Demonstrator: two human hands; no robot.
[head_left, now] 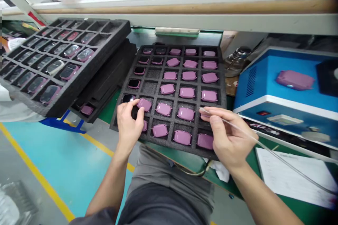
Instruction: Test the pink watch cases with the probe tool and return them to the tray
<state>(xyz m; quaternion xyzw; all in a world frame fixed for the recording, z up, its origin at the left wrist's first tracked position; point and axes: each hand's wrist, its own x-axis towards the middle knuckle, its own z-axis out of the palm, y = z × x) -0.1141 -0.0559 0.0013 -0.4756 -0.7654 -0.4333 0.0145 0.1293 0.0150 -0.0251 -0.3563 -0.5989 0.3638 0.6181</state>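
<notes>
A black foam tray [154,112] with rows of purple watch cases [186,114] lies in front of me. My left hand [130,121] is over its left edge, thumb and index finger at either side of a purple case [144,104] in its compartment. Between the thumb and fingers of my right hand [231,133] is the end of a thin clear tube [245,133], above the tray's right column. The tube trails off to the right. Two compartments in the second column hold nothing, and some cases at the left show dark screens.
Another filled foam tray [105,47] stands tilted at the left on more black foam. A blue machine [264,77] with a purple case [295,79] on top is at the right, beside a glass bottle [239,59] and paper [295,175]. A shelf rail [185,21] crosses behind.
</notes>
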